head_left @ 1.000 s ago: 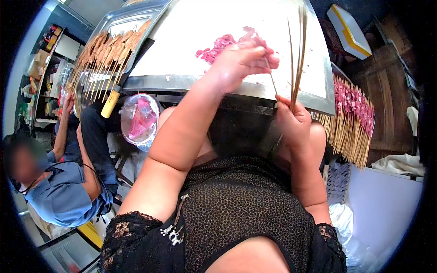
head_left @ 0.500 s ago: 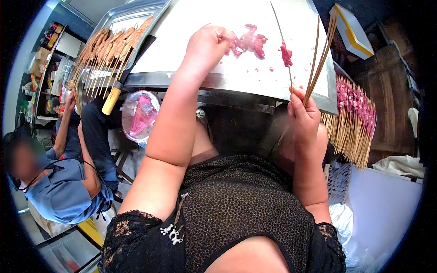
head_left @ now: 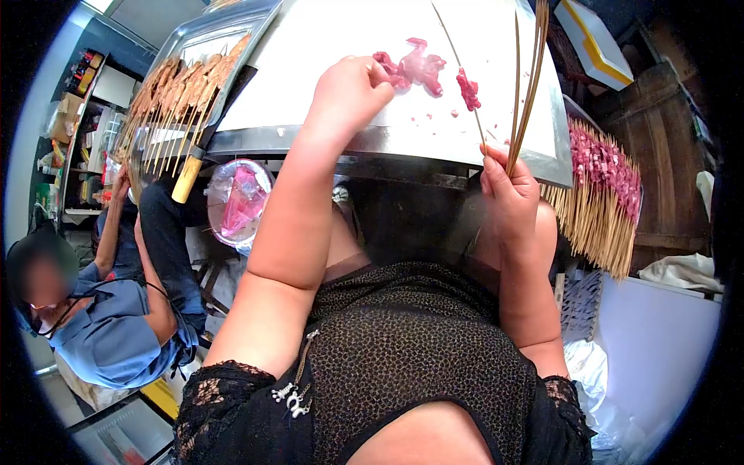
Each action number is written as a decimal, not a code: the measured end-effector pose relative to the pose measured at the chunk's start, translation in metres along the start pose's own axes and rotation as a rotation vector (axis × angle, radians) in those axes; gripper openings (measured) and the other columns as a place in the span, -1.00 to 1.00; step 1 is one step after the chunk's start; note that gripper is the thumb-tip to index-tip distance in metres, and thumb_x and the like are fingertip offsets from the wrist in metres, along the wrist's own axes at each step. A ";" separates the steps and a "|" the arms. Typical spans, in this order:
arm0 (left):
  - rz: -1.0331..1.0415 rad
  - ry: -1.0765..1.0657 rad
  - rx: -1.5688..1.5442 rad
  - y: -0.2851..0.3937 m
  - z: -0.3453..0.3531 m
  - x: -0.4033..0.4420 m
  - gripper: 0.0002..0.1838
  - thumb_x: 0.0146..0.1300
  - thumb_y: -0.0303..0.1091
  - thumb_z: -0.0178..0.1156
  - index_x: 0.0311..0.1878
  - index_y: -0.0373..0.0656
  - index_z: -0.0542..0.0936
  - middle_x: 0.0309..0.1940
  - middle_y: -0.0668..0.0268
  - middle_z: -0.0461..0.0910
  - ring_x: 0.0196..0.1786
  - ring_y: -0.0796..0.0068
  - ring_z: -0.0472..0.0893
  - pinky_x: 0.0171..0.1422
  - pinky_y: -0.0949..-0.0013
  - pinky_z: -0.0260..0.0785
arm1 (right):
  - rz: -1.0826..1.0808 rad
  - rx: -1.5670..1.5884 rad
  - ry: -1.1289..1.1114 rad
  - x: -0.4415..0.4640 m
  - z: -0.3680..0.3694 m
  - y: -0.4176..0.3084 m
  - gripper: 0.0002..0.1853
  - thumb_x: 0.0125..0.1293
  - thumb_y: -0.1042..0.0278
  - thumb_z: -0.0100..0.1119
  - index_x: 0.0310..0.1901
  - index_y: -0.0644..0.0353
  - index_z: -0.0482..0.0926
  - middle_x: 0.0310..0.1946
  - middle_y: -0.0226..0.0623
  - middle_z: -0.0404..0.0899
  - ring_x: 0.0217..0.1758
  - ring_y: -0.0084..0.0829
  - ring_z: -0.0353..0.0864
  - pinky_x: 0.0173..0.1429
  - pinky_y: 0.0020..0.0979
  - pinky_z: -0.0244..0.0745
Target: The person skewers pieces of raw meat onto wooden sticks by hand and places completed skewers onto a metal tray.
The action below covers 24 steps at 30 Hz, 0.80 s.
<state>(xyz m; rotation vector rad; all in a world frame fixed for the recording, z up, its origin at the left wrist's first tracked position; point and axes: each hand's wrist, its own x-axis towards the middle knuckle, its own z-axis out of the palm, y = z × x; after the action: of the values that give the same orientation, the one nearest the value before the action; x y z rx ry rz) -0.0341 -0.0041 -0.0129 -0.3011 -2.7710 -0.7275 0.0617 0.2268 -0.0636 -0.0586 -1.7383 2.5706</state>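
Note:
My right hand is closed round several thin wooden skewers at the table's front edge. One of them, tilted to the left, carries a small piece of red meat partway along. My left hand is over the white table top, fingers curled at the left end of a loose pile of raw meat. Its fingertips are partly hidden, and whether they pinch a piece is hard to make out. Small meat scraps lie between the pile and the skewers.
A metal tray of browned skewers stands at the left, with a yellow-handled tool beside it. Below is a lined bucket. A person in blue sits at the left. Many raw meat skewers lie at the right.
My left hand has moved left from near the skewer to the meat pile. A red piece now shows on the skewer. My right hand still holds the skewers and has shifted slightly.

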 end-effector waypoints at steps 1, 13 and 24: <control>-0.087 -0.013 -0.197 -0.002 -0.003 0.001 -0.81 0.01 -0.31 0.22 -0.34 -0.23 0.62 -0.41 0.20 0.60 -0.35 0.40 0.58 -0.20 0.40 0.42 | -0.012 -0.001 -0.006 0.000 0.000 0.001 -0.77 0.28 0.50 0.07 -0.05 0.35 0.52 -0.58 -0.56 0.37 -0.60 -0.75 0.26 -0.55 -0.71 0.09; -0.280 0.012 -1.361 -0.024 -0.001 0.016 -0.70 0.23 -0.50 0.00 0.04 -0.28 0.48 -0.27 0.22 0.60 -0.34 0.51 0.61 -0.32 0.52 0.50 | 0.053 -0.163 -0.124 -0.002 -0.003 0.007 -0.78 0.28 0.48 0.08 -0.06 0.31 0.54 -0.63 -0.58 0.36 -0.62 -0.76 0.24 -0.56 -0.71 0.11; -0.107 0.070 -0.791 -0.018 -0.004 0.005 -0.90 0.17 -0.55 0.14 -0.28 -0.27 0.63 -0.17 0.32 0.62 -0.34 0.69 0.52 -0.24 0.61 0.37 | 0.061 -0.118 -0.101 -0.003 0.000 0.004 -0.79 0.27 0.51 0.07 -0.07 0.33 0.54 -0.61 -0.58 0.35 -0.62 -0.75 0.23 -0.55 -0.70 0.10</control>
<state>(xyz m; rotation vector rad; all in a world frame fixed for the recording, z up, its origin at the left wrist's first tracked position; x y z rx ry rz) -0.0423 -0.0205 -0.0163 -0.2579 -2.3145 -1.7982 0.0648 0.2251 -0.0674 0.0152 -1.9519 2.5516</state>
